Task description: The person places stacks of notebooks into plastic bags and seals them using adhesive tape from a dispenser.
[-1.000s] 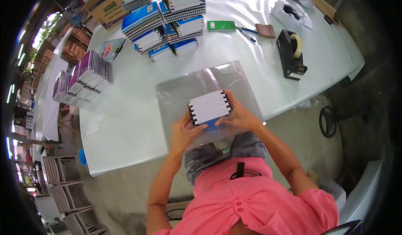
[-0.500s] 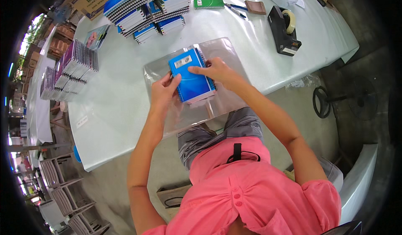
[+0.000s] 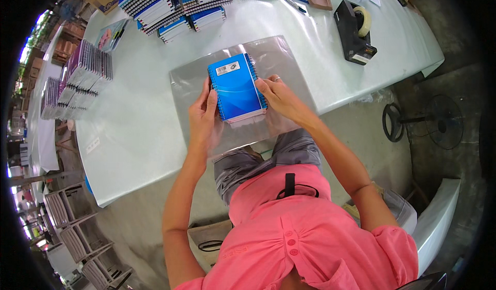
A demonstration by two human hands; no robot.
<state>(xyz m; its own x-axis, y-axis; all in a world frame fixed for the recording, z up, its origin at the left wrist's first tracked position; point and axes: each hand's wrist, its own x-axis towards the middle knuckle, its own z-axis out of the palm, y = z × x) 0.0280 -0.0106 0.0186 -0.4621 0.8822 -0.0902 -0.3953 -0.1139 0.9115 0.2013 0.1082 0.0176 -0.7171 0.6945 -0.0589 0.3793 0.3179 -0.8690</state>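
Left hand (image 3: 203,115): fingers extended and only slightly curled, pressed flat against the left edge of a stack of blue spiral notebooks (image 3: 236,87), which is steadied rather than clenched. Right hand (image 3: 276,94): fingers likewise loosely open, laid against the right, wire-bound edge of the same stack, so that it is held between the 2 hands. The stack is set on a clear plastic sheet (image 3: 289,57) spread on the white table (image 3: 134,130), with further notebook stacks (image 3: 175,5) and a black tape dispenser (image 3: 354,29) placed well apart toward the far edge.

One head-worn fisheye camera looks steeply down, near the table (image 3: 155,135).
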